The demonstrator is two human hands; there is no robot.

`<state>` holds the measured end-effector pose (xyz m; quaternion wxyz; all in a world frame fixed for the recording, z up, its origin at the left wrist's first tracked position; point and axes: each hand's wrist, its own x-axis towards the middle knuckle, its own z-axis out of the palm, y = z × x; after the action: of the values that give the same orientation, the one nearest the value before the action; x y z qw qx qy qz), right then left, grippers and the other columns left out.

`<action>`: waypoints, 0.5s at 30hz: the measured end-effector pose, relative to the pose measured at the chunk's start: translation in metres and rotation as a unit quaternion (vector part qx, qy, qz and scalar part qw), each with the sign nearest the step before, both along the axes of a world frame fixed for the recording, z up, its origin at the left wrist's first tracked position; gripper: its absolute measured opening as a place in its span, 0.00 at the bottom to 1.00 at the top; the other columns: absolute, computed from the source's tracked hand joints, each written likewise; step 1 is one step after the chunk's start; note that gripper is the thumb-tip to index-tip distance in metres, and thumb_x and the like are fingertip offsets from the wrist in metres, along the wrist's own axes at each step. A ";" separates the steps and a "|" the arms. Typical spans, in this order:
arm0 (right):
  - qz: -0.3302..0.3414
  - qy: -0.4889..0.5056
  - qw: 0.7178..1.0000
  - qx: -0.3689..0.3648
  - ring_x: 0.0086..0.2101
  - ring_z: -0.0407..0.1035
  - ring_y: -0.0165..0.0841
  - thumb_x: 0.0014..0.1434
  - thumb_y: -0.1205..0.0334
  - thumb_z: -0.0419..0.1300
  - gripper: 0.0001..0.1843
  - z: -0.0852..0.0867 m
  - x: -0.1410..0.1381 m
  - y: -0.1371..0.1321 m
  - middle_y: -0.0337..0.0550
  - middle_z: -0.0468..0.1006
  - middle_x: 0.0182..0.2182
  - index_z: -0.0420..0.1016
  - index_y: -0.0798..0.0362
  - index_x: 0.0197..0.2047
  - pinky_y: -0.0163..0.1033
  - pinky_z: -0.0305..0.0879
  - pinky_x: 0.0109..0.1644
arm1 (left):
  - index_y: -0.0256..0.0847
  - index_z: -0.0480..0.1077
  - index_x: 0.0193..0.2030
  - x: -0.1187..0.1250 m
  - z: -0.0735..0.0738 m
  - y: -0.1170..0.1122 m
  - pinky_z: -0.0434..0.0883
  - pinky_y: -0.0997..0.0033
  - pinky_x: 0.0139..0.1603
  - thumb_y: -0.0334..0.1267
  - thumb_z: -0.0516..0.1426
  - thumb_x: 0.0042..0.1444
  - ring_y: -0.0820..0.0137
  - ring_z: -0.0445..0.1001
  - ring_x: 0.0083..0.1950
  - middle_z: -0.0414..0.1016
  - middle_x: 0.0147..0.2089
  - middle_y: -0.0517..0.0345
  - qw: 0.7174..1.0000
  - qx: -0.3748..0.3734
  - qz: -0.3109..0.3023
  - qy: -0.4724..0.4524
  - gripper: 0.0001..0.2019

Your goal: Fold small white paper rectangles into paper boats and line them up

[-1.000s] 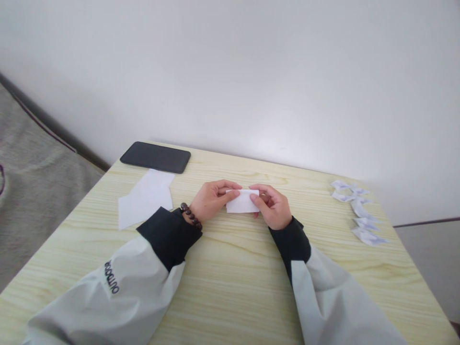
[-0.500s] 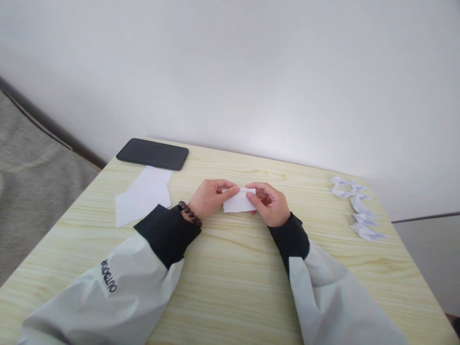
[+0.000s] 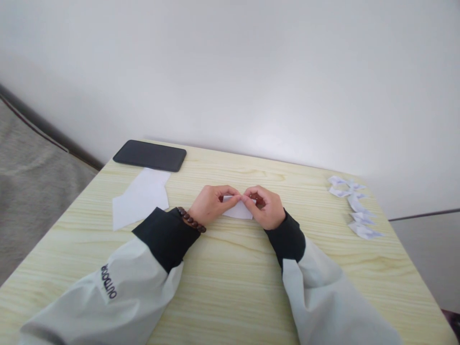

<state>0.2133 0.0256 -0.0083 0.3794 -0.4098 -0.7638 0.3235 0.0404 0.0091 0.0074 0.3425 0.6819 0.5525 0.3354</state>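
A small folded piece of white paper [image 3: 238, 211] is between my two hands, low over the middle of the table. My left hand [image 3: 214, 203] pinches its upper edge with thumb and forefinger. From the other side, my right hand [image 3: 264, 206] pinches the same edge, and the two thumb tips meet near its centre. The paper's lower part shows below the thumbs; its upper corners are partly behind my fingers. A dark bead bracelet [image 3: 192, 220] circles my left wrist.
White paper sheets [image 3: 140, 203] lie overlapping on the left of the wooden table [image 3: 223, 287]. Behind them is a black phone [image 3: 150, 155]. Several small folded paper pieces [image 3: 355, 203] sit near the right edge. A white wall [image 3: 251, 86] rises behind the table.
My hands have come closer together, and the thumbs now meet at the middle of the paper's upper edge. The paper sits slightly lower in view.
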 end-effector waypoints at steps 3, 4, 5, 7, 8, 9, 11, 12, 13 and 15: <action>-0.003 -0.004 1.000 -0.005 0.18 0.57 0.22 0.55 0.57 0.56 0.09 -0.001 0.000 0.000 0.37 0.70 0.21 0.69 0.54 0.30 0.30 0.55 0.21 | 0.37 0.77 0.32 0.000 0.001 0.000 0.54 0.78 0.20 0.45 0.55 0.52 0.78 0.56 0.19 0.73 0.23 0.62 1.000 0.016 0.007 0.006 0.14; -0.003 -0.005 1.000 -0.004 0.18 0.57 0.22 0.55 0.57 0.56 0.08 -0.001 0.001 0.000 0.37 0.70 0.21 0.69 0.54 0.30 0.30 0.55 0.21 | 0.37 0.77 0.32 -0.001 0.001 0.000 0.54 0.78 0.20 0.44 0.55 0.52 0.78 0.56 0.19 0.73 0.23 0.62 1.000 0.018 0.007 0.007 0.13; 0.000 -0.007 1.000 -0.001 0.18 0.57 0.23 0.55 0.58 0.56 0.08 -0.002 0.001 0.000 0.37 0.70 0.21 0.69 0.54 0.30 0.30 0.55 0.21 | 0.38 0.77 0.32 -0.001 0.001 0.000 0.54 0.78 0.20 0.44 0.55 0.52 0.79 0.56 0.19 0.73 0.23 0.62 1.000 0.019 0.004 0.008 0.13; 0.006 -0.011 1.000 0.004 0.19 0.59 0.23 0.54 0.59 0.56 0.07 -0.003 0.001 0.000 0.37 0.70 0.21 0.69 0.53 0.29 0.30 0.56 0.22 | 0.38 0.77 0.31 -0.002 0.001 0.000 0.54 0.77 0.20 0.43 0.55 0.52 0.79 0.55 0.19 0.73 0.23 0.62 1.000 0.023 -0.005 0.007 0.12; 0.006 -0.013 1.000 0.006 0.19 0.59 0.24 0.54 0.59 0.56 0.07 -0.003 0.001 0.001 0.37 0.70 0.21 0.69 0.53 0.29 0.31 0.57 0.22 | 0.38 0.76 0.31 -0.002 0.001 0.000 0.54 0.77 0.20 0.43 0.55 0.51 0.79 0.55 0.18 0.74 0.24 0.62 1.000 0.026 -0.008 0.006 0.12; 0.005 -0.015 1.000 0.007 0.19 0.60 0.24 0.53 0.60 0.56 0.07 -0.003 0.001 0.001 0.37 0.70 0.21 0.69 0.53 0.29 0.31 0.57 0.23 | 0.38 0.76 0.31 -0.002 0.001 0.000 0.54 0.77 0.20 0.42 0.55 0.51 0.79 0.55 0.18 0.74 0.24 0.62 0.999 0.030 -0.011 0.006 0.12; 0.004 -0.015 1.000 0.005 0.18 0.59 0.24 0.53 0.60 0.57 0.06 -0.004 0.001 0.001 0.37 0.69 0.20 0.69 0.53 0.28 0.31 0.58 0.23 | 0.38 0.76 0.30 -0.002 0.001 0.000 0.54 0.77 0.20 0.42 0.55 0.51 0.79 0.54 0.18 0.74 0.24 0.63 0.999 0.040 -0.012 0.010 0.11; 0.006 -0.012 1.000 0.001 0.18 0.60 0.24 0.53 0.60 0.57 0.06 -0.004 0.001 0.001 0.37 0.70 0.20 0.69 0.53 0.28 0.31 0.58 0.23 | 0.38 0.76 0.30 -0.002 0.001 0.000 0.54 0.77 0.21 0.41 0.56 0.51 0.79 0.55 0.18 0.74 0.24 0.63 0.999 0.045 -0.010 0.013 0.11; 0.011 -0.007 1.000 -0.006 0.19 0.60 0.24 0.53 0.61 0.57 0.06 -0.005 0.001 0.002 0.37 0.71 0.21 0.69 0.53 0.28 0.31 0.58 0.23 | 0.38 0.76 0.30 -0.002 0.002 0.000 0.54 0.77 0.21 0.41 0.56 0.51 0.79 0.55 0.18 0.74 0.24 0.62 0.999 0.047 -0.007 0.016 0.11; 0.017 0.011 0.999 -0.032 0.19 0.63 0.24 0.53 0.60 0.57 0.06 -0.007 0.003 0.003 0.38 0.72 0.21 0.69 0.54 0.29 0.31 0.60 0.23 | 0.38 0.76 0.30 -0.003 0.002 0.000 0.54 0.77 0.20 0.41 0.56 0.51 0.79 0.55 0.18 0.73 0.22 0.62 0.999 0.044 0.002 0.020 0.11</action>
<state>0.2162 0.0285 -0.0150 0.3686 -0.4049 -0.7558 0.3589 0.0370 0.0090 0.0096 0.3003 0.7017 0.5450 0.3469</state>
